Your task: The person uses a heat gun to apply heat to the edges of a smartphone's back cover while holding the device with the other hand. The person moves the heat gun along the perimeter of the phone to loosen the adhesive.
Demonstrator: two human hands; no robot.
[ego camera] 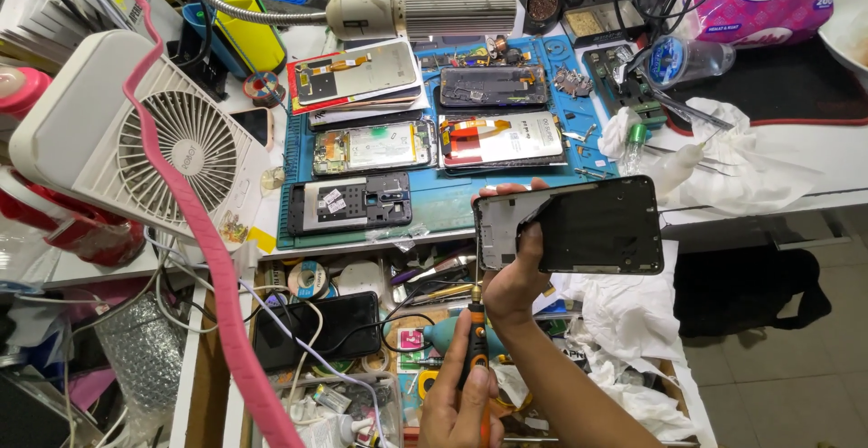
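My right hand [512, 278] grips a black phone frame [579, 226] by its left end, thumb across the front and fingers curled behind the top edge. The frame is held level above the desk's front edge, its pale inner side showing at the left. My left hand [457, 407] is closed around an orange and black precision screwdriver [474, 339] that points up. Its tip sits just under the frame's lower left edge, beside my right palm.
A blue work mat [434, 208] carries several opened phones and screens. A white desk fan [136, 154] with a pink strap stands at the left. A lamp head [425, 11] hangs over the mat. White cloths [723, 163] lie right, and an open drawer [344, 358] holds a black phone and tools.
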